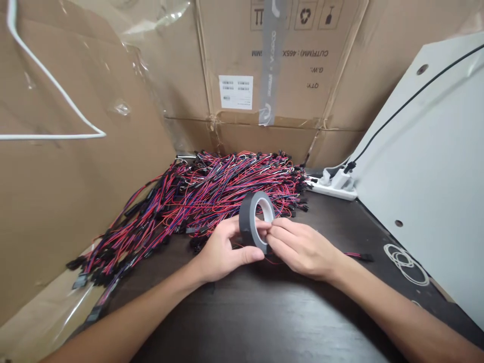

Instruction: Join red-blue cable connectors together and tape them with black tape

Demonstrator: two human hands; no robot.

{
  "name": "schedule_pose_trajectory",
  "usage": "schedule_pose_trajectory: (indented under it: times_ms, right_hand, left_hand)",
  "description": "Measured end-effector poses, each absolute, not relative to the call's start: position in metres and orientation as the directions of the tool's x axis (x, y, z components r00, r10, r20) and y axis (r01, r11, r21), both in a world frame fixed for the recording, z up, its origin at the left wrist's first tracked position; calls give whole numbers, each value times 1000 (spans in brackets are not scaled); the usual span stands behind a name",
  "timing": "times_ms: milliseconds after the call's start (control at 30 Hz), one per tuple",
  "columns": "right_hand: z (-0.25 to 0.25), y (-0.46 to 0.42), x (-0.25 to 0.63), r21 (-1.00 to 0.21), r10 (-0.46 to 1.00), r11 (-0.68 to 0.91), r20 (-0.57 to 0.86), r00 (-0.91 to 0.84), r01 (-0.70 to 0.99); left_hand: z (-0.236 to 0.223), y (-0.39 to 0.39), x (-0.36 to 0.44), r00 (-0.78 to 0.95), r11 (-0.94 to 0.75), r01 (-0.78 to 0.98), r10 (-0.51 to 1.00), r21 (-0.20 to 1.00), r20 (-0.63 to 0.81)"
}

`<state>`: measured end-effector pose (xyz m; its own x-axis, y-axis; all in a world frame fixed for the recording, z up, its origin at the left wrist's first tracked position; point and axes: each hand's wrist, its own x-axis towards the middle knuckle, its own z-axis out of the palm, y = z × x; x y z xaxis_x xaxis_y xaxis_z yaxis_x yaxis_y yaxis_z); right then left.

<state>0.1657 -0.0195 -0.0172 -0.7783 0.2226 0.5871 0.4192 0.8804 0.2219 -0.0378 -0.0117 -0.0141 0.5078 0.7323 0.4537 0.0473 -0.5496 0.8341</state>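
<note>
A roll of black tape (248, 222) with a white core stands tilted in my left hand (223, 249), whose fingers reach through and behind the ring while the thumb presses its lower front edge. My right hand (300, 247) is closed at the roll's right side, its fingertips pinched together against it. What those fingertips hold is hidden. Below the roll, a thin red wire (275, 261) shows between the hands. Past my right wrist, red wires end in a black connector (365, 257) on the dark table (249, 317).
Behind the hands lies a large heap of red, blue and black wire harnesses (227, 186). Cardboard (234, 55) walls the back and left. A white power strip (333, 190) with plugs sits at back right, near a white panel (427, 166) and a coiled white cord (406, 264).
</note>
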Motion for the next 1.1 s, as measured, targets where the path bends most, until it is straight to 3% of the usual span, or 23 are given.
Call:
schedule_pose_trajectory:
  times_ms: [167, 300, 467, 600, 800, 967, 1100]
  right_hand:
    - [-16, -18, 168, 193, 230, 890, 593, -771, 414]
    - [-13, -24, 171, 154, 187, 899, 713, -676, 411]
    - [-19, -32, 171, -7, 223, 913, 846, -485, 408]
    - [-22, -33, 171, -43, 265, 917, 809, -524, 397]
    - [-14, -32, 172, -31, 266, 918, 787, -556, 395]
    - [-5, -35, 174, 97, 199, 905, 762, -616, 413]
    - [-3, -36, 176, 201, 136, 886, 750, -648, 419]
  left_hand:
    - [-12, -17, -37, 474, -647, 119, 704, 753, 529]
    - [-15, -21, -35, 451, -692, 207, 695, 692, 560]
    - [-19, -26, -32, 530, -621, 293, 738, 727, 417]
    - [-23, -32, -28, 611, -631, 313, 705, 710, 358]
    - [-26, -36, -27, 639, -649, 360, 695, 670, 330]
    - [-23, -38, -28, 655, -643, 386, 696, 661, 294]
    - [-21, -40, -28, 645, -683, 386, 680, 621, 347]
